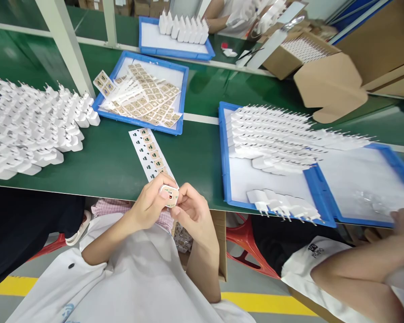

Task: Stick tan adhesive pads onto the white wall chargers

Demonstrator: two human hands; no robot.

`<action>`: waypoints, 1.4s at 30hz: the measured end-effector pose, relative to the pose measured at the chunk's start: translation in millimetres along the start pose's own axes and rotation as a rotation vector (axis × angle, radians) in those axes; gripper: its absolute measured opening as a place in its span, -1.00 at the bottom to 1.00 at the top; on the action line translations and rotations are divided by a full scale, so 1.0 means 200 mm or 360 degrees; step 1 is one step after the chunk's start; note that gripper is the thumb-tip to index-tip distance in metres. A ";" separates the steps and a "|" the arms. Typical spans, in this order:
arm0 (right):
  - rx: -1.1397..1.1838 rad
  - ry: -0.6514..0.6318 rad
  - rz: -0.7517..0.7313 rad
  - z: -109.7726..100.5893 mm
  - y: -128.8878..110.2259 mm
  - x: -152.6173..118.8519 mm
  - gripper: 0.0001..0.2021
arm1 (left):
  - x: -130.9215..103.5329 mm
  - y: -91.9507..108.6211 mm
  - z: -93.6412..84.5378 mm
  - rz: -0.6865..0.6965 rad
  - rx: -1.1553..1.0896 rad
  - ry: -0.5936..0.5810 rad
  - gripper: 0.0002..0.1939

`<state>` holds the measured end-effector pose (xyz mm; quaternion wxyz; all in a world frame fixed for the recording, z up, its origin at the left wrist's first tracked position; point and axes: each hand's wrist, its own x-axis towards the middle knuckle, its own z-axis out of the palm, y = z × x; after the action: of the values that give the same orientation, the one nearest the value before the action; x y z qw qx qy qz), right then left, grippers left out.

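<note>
Head view: left hand (150, 204) grip pinches rounded white plastic piece with beige slotted face (169, 196), at near edge of green surface (197, 154). Right hand (195, 217) grip at piece's right side; cannot tell if pinching. White sheet of beige stickers (151, 154) lies just beyond. Black lettering (317, 249) on co-worker's white garment (303, 267), blue print (68, 309) on wearer's white smock (138, 278): unreadable.

left hand (151, 202) holds 1 white piece (170, 197), right hand (195, 214) touching.
</note>
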<state>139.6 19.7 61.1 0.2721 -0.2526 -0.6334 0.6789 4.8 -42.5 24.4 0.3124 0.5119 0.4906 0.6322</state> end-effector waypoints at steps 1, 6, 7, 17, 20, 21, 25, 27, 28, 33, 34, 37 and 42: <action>-0.0002 0.0021 -0.0003 0.00 0.00 0.00 -0.76 | 0.00 0.00 0.00 0.0016 0.0009 -0.0001 -0.59; 0.0068 -0.0042 0.0038 -0.01 0.01 -0.02 -0.61 | -0.01 0.02 0.01 0.0041 0.0119 -0.0006 -0.54; 0.0080 -0.0074 0.0047 -0.02 0.01 -0.02 -0.59 | -0.01 0.03 0.01 0.0019 0.0124 -0.0012 -0.52; -0.0353 -0.0044 -0.0007 -0.05 -0.04 -0.01 -0.61 | 0.01 0.08 0.00 0.0016 0.0292 -0.0084 -0.46; -0.0265 -0.0092 0.0019 -0.05 -0.03 0.00 -0.61 | 0.01 0.09 0.00 0.0025 0.0378 -0.0087 -0.44; -0.0219 -0.0102 0.0038 -0.05 -0.03 0.00 -0.61 | 0.00 0.09 0.00 0.0011 0.0400 -0.0088 -0.44; -0.0099 -0.0091 0.0115 -0.05 -0.01 0.00 -0.59 | 0.01 0.07 0.00 -0.0030 0.0409 -0.0093 -0.42; -0.0100 -0.0057 0.0119 -0.05 0.00 0.00 -0.57 | 0.01 0.07 0.00 -0.0019 0.0419 -0.0085 -0.42; -0.0103 -0.0046 0.0117 -0.05 0.01 0.00 -0.56 | 0.01 0.07 0.01 -0.0006 0.0433 -0.0079 -0.42; -0.0081 -0.0050 0.0201 -0.06 0.03 0.00 -0.49 | 0.02 0.07 0.01 0.0044 0.0493 -0.0042 -0.42; -0.0065 -0.0052 0.0212 -0.07 0.03 0.00 -0.49 | 0.02 0.07 0.01 0.0044 0.0480 -0.0039 -0.42; 0.0028 -0.0135 0.0231 -0.08 0.04 0.00 -0.52 | 0.02 0.06 0.01 0.0029 0.0388 -0.0038 -0.41; -0.0108 -0.0128 0.0052 -0.09 0.05 -0.03 -0.64 | 0.02 0.04 0.01 -0.0092 0.0201 -0.0032 -0.40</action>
<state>154.7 28.2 49.3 0.2267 -0.2446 -0.6622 0.6711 6.1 -40.4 32.5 0.3025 0.5226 0.5409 0.5855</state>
